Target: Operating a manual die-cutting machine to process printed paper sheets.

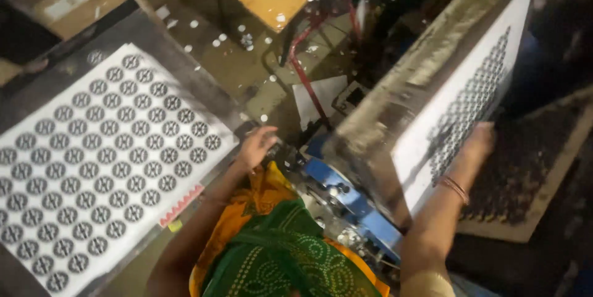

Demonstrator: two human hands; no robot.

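The tilted sheet (460,96) of white card, printed with rows of dark round patterns, lies on the sloping plate (395,87) of a press at the right, its far corner up toward the top right. The right hand (479,142) rests at the sheet's lower right edge, fingers laid on it; whether its grip is closed on the edge I cannot tell. Two thin bangles (456,187) ring that wrist. The left hand (256,146) is lower and to the left, fingers loosely curled and apart, holding nothing, just beside the corner of the stack (99,161) of like sheets on the dark counter (179,62). Between the hands sits the blue machine frame (352,201). Small white punched discs (216,41) are scattered on the floor beyond.
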